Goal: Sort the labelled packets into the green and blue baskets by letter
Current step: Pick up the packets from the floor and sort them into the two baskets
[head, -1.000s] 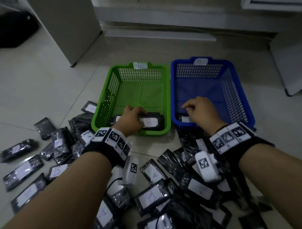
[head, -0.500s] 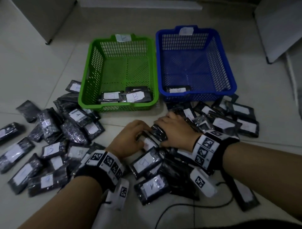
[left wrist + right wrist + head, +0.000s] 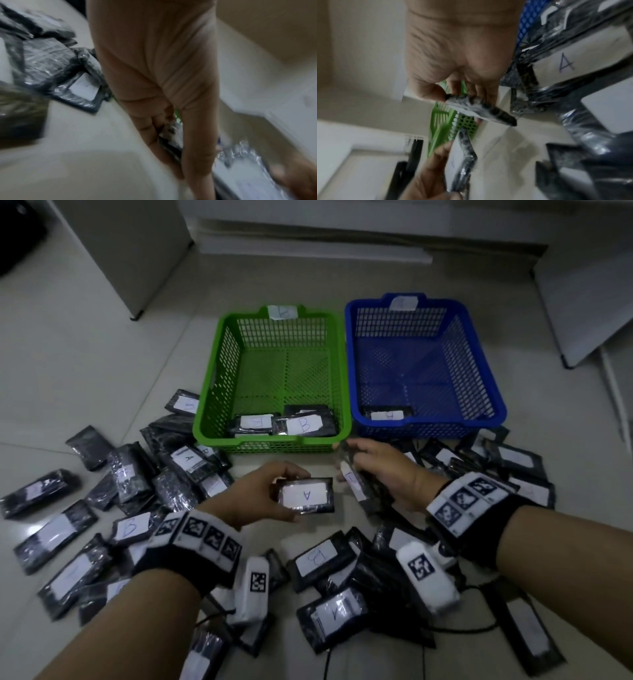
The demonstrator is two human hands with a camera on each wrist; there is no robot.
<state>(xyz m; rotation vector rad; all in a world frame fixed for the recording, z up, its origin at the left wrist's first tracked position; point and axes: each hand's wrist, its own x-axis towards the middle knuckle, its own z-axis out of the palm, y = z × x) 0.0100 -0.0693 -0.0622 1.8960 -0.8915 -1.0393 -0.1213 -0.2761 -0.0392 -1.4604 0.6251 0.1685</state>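
My left hand [image 3: 274, 493] grips a black packet labelled A [image 3: 306, 495], held flat and face up just in front of the green basket [image 3: 274, 445]. My right hand [image 3: 373, 470] pinches another black packet [image 3: 352, 479] on edge, its letter unreadable; in the right wrist view thumb and fingers [image 3: 426, 92] clamp this packet [image 3: 481, 109]. The green basket bears a B tag and holds packets labelled B [image 3: 303, 424]. Beside it on the right, the blue basket [image 3: 428, 430] holds one packet labelled A [image 3: 387, 414]. The left wrist view is blurred.
Several labelled black packets lie in heaps on the tiled floor at left [image 3: 130, 484], near me [image 3: 322, 563] and at right [image 3: 513, 460]. A white cabinet [image 3: 137, 251] stands at back left, a white board [image 3: 582, 302] leans at right. A black cable [image 3: 462, 628] runs across the floor.
A second ago both hands were setting packets down in the baskets. They then dropped to the near heap, and now each has lifted a packet off the floor.
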